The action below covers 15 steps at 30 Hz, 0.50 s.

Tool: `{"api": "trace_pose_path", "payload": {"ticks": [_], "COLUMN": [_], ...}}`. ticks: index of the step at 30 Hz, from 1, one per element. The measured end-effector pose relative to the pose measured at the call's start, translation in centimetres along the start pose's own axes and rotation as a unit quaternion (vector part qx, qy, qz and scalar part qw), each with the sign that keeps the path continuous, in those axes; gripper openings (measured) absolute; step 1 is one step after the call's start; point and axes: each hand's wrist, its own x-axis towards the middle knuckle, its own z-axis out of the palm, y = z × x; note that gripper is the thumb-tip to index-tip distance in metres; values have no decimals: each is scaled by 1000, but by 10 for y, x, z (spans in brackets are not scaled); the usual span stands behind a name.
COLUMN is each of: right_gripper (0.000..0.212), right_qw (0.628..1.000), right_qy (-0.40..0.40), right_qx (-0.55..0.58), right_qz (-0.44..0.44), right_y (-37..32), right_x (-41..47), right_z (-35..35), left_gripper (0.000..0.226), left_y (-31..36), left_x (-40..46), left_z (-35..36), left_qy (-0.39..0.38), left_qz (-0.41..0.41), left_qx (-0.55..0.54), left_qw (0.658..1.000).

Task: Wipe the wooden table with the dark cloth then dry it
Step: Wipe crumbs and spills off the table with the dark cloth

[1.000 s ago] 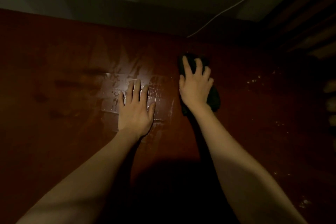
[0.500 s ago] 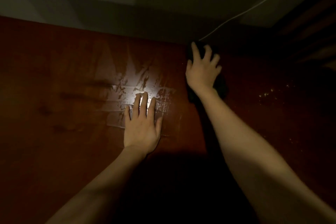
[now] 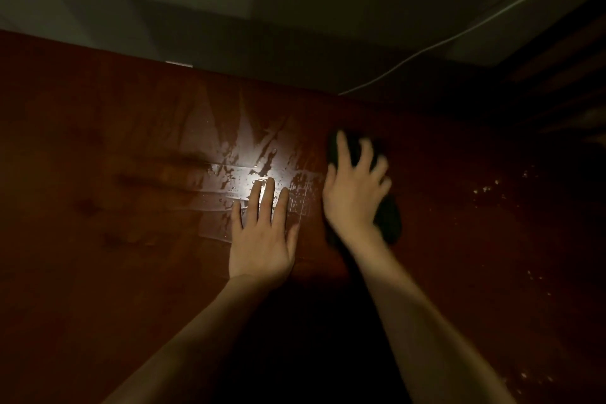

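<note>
Right hand: the right hand (image 3: 354, 193) lies palm-down on the dark cloth (image 3: 388, 216), fingers spread and pressing it flat (blurred, so the fingertips are hard to make out)
Dark cloth: bunched under that hand on the wooden table (image 3: 98, 272), showing past the fingers and at the wrist side
Left hand: the left hand (image 3: 262, 239) rests flat on the table just beside the right one, fingers straight and close together, holding nothing
Wet patch: shiny streaks (image 3: 249, 167) spread from the left fingertips toward the far edge
Specks: pale crumbs (image 3: 485, 188) lie right of the cloth
Cable: a white cable (image 3: 459, 36) runs along the wall behind
</note>
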Motion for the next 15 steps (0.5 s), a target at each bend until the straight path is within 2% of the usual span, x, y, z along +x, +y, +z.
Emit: {"api": "trace_pose_path", "payload": {"ticks": [3,5,7,12,15], "right_gripper": [55,56,57,64,63], "right_qw": [1000,999,1000,1000,1000], "right_qy": [-19,-24,-13,14,9], "right_qx": [1,6,-1,-1,7], "right_qz": [21,30,15,13,11], "right_y": [-5,-6,-1,6,5], "right_x": [78,93,68,-67,-67], "right_z": [-9,-11,-9,3,3], "left_gripper": [60,60,60,60,61], "left_y": [0,0,0,0,0], "left_x": [-1,0,0,0,0], "left_z": [0,0,1,1,0], "left_qy": [3,6,6,7,2], "left_qz": [3,4,5,3,1], "left_qx": [12,19,19,10,4], "left_qw": [1000,1000,1000,1000,1000]}}
